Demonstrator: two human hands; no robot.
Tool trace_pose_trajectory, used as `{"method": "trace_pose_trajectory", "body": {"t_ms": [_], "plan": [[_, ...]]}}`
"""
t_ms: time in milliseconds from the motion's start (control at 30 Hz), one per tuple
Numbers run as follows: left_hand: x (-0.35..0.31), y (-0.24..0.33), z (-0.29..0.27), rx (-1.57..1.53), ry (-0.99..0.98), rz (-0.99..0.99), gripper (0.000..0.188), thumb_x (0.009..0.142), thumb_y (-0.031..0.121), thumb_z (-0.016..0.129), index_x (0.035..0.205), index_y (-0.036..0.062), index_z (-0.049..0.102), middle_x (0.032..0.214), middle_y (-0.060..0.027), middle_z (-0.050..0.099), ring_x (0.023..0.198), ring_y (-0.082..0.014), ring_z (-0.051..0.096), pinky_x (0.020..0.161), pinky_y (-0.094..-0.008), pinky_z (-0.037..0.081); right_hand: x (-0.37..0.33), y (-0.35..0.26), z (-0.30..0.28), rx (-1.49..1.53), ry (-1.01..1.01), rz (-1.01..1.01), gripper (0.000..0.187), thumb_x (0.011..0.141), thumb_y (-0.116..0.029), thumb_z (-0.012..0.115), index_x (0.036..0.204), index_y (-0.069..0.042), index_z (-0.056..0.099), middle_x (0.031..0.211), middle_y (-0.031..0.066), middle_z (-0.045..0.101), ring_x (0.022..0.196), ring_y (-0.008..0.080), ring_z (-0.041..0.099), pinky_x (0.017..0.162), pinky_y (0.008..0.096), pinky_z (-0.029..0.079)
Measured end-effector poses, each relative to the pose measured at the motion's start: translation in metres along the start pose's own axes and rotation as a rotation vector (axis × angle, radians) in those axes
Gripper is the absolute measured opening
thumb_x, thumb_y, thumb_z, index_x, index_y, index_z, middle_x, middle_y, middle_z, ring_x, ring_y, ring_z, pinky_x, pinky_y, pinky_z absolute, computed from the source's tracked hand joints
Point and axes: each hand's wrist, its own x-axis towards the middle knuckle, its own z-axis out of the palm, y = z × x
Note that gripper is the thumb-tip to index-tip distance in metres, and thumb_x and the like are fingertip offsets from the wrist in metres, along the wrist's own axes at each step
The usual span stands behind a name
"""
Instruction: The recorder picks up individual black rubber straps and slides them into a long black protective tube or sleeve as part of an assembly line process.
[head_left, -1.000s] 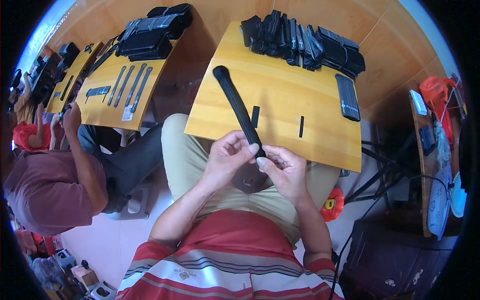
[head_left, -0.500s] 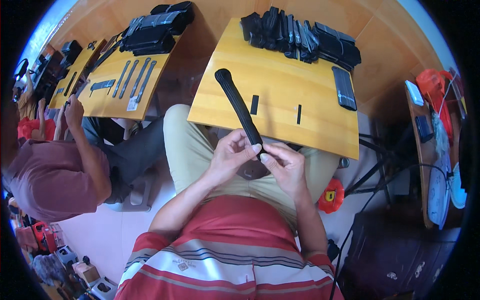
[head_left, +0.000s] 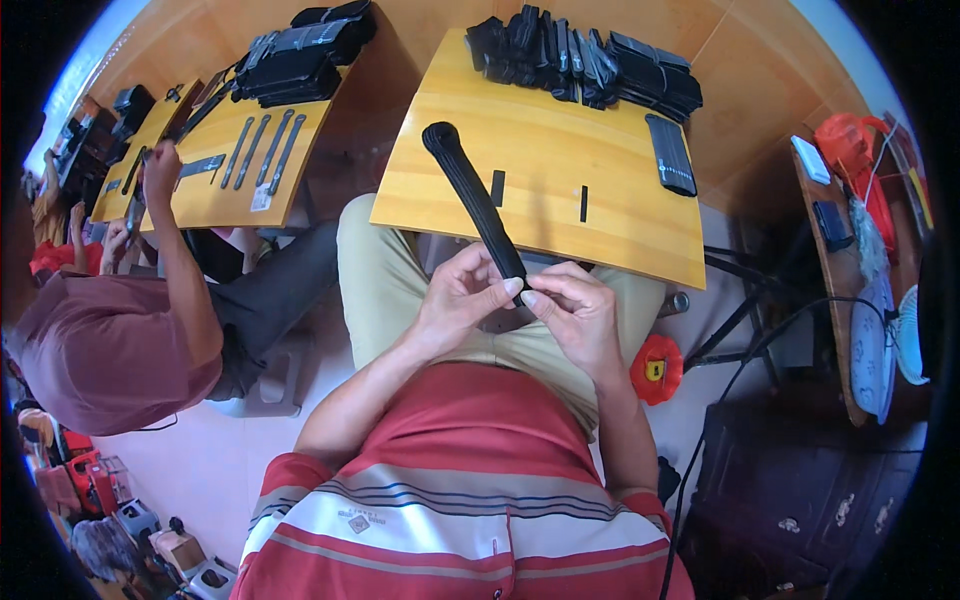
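A long, narrow black ribbed fabric roll (head_left: 468,190) slants up and left over the near edge of the yellow wooden table (head_left: 590,140). Its far end is rounded. My left hand (head_left: 463,298) pinches the near end between thumb and fingers. Close beside it, my right hand (head_left: 575,315) is closed at the same end, thumb against the fabric. The fingertips nearly meet, and what lies between them is partly hidden. Beyond the roll, two small flat black strips lie on the table, a left strip (head_left: 498,188) and a right strip (head_left: 584,204).
Along the table's far edge sit bundled black fabric pieces (head_left: 545,55) and a banded black stack (head_left: 652,80). A flat dark packet (head_left: 671,155) lies at the right. Another person (head_left: 120,340) works at the left table. A red dish (head_left: 657,370) and a cable (head_left: 735,405) are at right.
The view has shifted slightly, so the table sits a little higher and further left. Both hands keep their hold on the roll's near end. The person at left has raised a forearm.
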Motion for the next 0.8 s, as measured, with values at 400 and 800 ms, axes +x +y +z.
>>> {"method": "trace_pose_trajectory", "body": {"t_ms": [400,800], "plan": [[-0.004,0.003,-0.006,-0.146,-0.055,-0.084,0.028,0.091,0.004,0.071,0.117,0.0023,0.058,0.100,-0.0039,0.068,0.087,-0.0080,0.064,0.080,-0.0245,0.054,0.003,-0.009,-0.003,-0.118,-0.077,-0.036,0.015,0.088,0.003,0.069,0.102,0.007,0.070,0.094,0.0087,0.066,0.073,0.0098,0.059,0.061,0.0218,0.046],[-0.008,0.002,-0.009,-0.193,-0.055,-0.080,0.028,0.090,0.003,0.072,0.115,0.0021,0.060,0.100,-0.0038,0.069,0.087,-0.0085,0.064,0.080,-0.0252,0.055,0.002,-0.010,0.000,-0.143,-0.115,-0.006,0.015,0.088,0.003,0.069,0.102,0.007,0.070,0.095,0.0075,0.064,0.073,0.0082,0.057,0.061,0.0206,0.044]]}}
